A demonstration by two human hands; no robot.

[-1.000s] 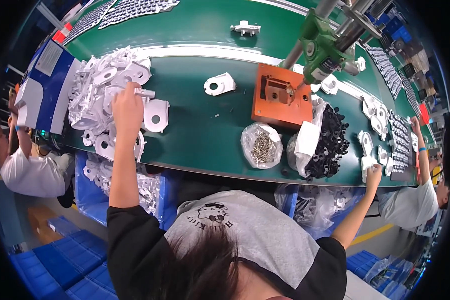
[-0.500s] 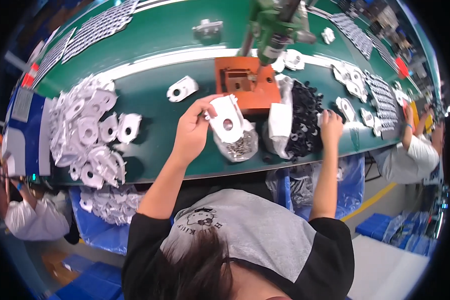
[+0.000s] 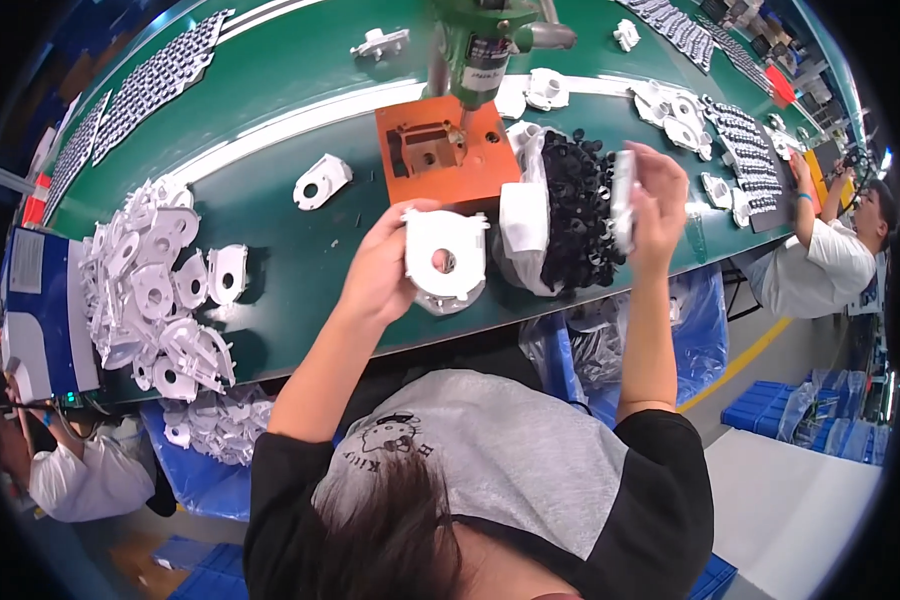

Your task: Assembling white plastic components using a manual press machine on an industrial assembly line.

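My left hand [image 3: 378, 268] grips a white plastic housing [image 3: 462, 238] with a round hole, its broad face turned up over the bench. A fingertip shows through the hole. My right hand [image 3: 660, 205] is closed round a second, narrow white plastic part [image 3: 623, 195], seen nearly edge-on. It stands just right of a heap of small black plastic parts [image 3: 577, 215]. Beyond the left hand sits an orange fixture block [image 3: 500, 165], with a green machine head [image 3: 470, 75] above it. The bag of small metal pieces is mostly hidden behind the held housing.
A pile of white housings [image 3: 150, 285] lies at the left, a single housing [image 3: 322, 182] behind my left hand. More white parts [image 3: 675, 115] and a tray of small parts [image 3: 745, 150] are at the right. Blue lined bins [image 3: 705, 330] stand below the bench edge. A co-worker [image 3: 830, 260] sits at right.
My right hand has come up from beside the black heap with a white part in it. My left hand has turned the housing flatter and brought it lower. The whole view has shifted.
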